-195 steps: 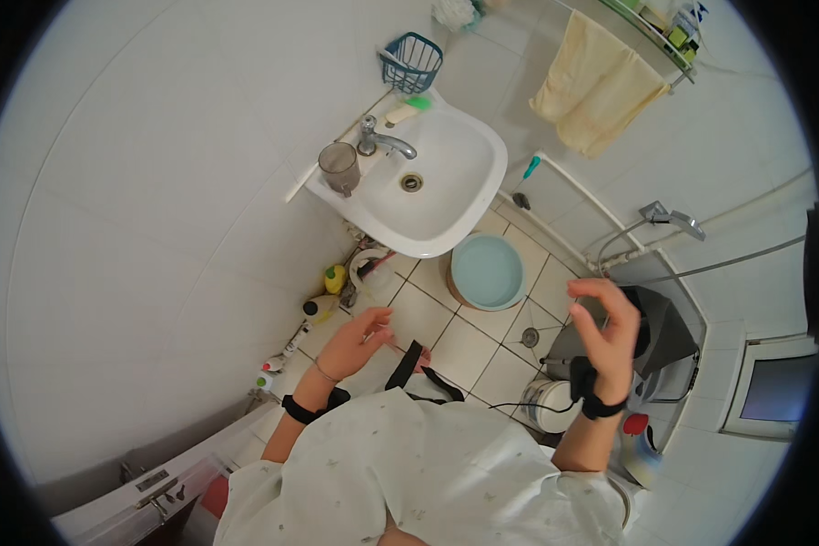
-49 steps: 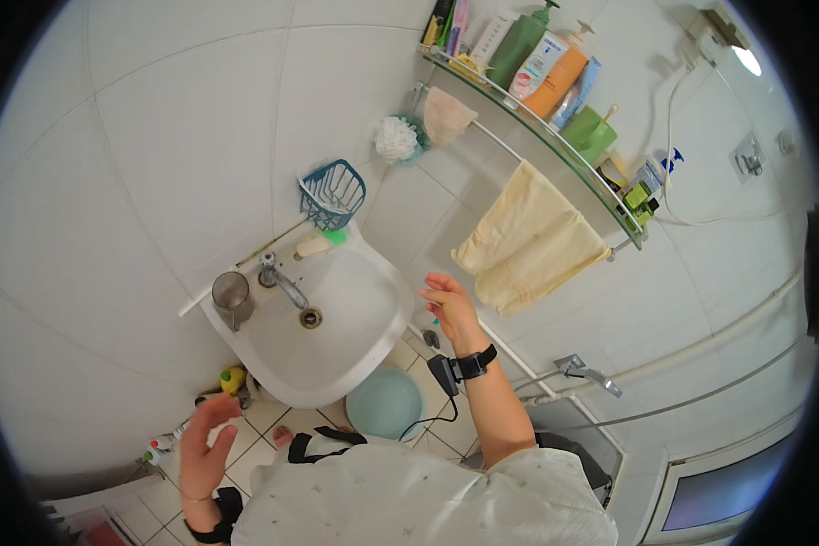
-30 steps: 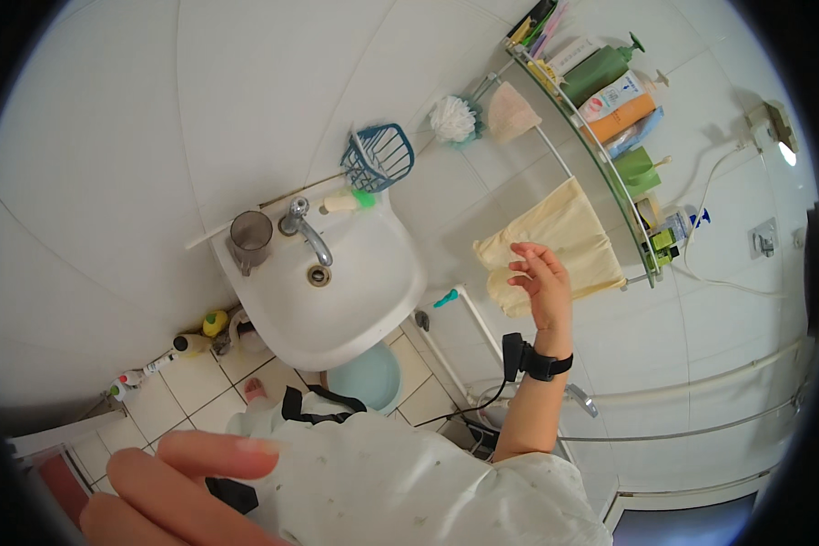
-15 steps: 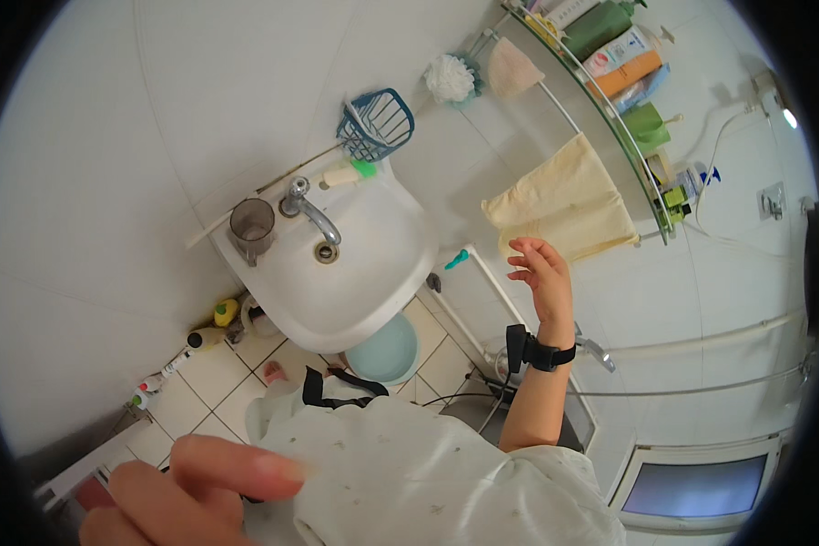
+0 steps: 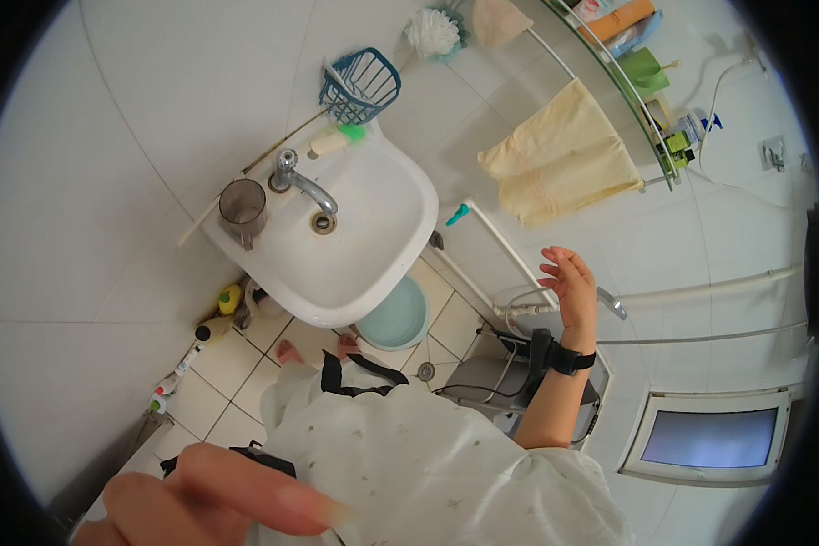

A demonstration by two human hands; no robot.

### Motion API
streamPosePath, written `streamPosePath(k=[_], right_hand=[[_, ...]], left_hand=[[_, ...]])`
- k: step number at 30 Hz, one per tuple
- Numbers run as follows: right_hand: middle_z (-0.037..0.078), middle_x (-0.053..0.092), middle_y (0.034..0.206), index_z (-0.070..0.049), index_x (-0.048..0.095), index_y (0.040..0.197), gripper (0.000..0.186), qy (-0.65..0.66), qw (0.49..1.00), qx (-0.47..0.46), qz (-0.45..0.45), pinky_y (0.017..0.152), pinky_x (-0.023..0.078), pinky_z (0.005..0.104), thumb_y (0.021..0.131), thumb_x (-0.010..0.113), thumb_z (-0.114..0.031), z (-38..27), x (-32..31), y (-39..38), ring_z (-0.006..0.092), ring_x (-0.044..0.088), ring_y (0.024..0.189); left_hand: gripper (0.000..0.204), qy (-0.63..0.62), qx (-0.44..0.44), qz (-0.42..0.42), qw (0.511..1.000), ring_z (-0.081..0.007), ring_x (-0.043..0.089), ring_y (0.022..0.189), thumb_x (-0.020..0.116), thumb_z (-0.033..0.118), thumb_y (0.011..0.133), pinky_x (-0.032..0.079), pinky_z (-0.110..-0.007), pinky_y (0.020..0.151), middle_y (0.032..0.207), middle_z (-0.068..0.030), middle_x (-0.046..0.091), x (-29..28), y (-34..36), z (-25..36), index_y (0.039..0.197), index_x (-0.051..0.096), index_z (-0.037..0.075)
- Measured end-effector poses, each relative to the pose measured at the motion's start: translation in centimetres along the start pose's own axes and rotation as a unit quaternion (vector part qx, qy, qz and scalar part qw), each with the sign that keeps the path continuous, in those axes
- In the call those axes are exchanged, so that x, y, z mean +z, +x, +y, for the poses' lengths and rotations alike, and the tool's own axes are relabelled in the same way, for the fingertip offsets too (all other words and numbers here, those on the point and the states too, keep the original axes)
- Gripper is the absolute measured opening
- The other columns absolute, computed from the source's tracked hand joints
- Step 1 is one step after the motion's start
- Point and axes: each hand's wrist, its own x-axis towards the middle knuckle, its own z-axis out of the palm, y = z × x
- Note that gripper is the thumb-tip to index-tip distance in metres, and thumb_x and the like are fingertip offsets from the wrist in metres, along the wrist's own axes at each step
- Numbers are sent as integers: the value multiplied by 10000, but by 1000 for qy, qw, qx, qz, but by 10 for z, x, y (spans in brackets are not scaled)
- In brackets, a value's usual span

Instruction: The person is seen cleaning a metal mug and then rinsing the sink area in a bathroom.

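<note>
Close at the lower left looms my left hand (image 5: 214, 500), one finger stretched to the right and the others bent; nothing shows in it, and its lower part is cut off. My right hand (image 5: 573, 284) is raised at the right, its fingers loosely bent and apart, holding nothing. A black band with a small device (image 5: 564, 358) circles that wrist. Beyond the hand hangs a yellow towel (image 5: 564, 159), not touched. Farther off are a white washbasin (image 5: 373, 246), a chrome faucet (image 5: 305, 187) and a brownish clear cup (image 5: 243, 207) on the basin's edge.
A pale blue basin (image 5: 393, 314) stands on the tiled floor under the washbasin. A blue wire basket (image 5: 362, 86) hangs above it. A glass shelf (image 5: 623, 91) with several bottles runs along the right wall, near a hand shower (image 5: 612, 302). Bottles (image 5: 214, 328) line the left wall.
The view has shifted, so the washbasin and shelf sit higher in it. My right hand appears farther right, lower against the towel. My left hand has shifted slightly right; both remain without a held object.
</note>
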Motion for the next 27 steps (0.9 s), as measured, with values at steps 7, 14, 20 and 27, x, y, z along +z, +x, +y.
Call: streamPosePath(k=[7,14,20,27], right_hand=[[62,634,1039,-31,612,1025,189,4,1000,3,28,683,467,251,852,619,-107,17,-8,-11,125,573,848],[23,608,976,-2,602,1065,305,39,997,-28,63,687,439,222,764,597,45,61,-55,0,95,537,796],[29,585,1031,-15,613,1075,425,90,992,-3,85,736,449,229,685,533,136,112,-84,24,101,501,879],[45,558,1138,-30,587,1133,504,139,989,26,41,791,427,209,680,496,170,170,-159,54,104,479,897]], left_hand=[[123,27,60,93,994,-188,479,914,606,85,789,344,-516,991,1052,-63,466,2,-9,-36,867,535,146],[158,121,-73,229,963,-215,514,891,614,207,823,332,-495,999,1187,-150,478,14,-46,-90,854,473,143],[152,154,-195,309,918,-215,556,996,594,113,842,397,-433,976,1210,-177,504,50,-82,-102,959,507,73],[111,175,-256,388,868,-205,567,965,522,42,876,427,-390,940,1180,-190,520,140,-85,-121,986,532,48]])
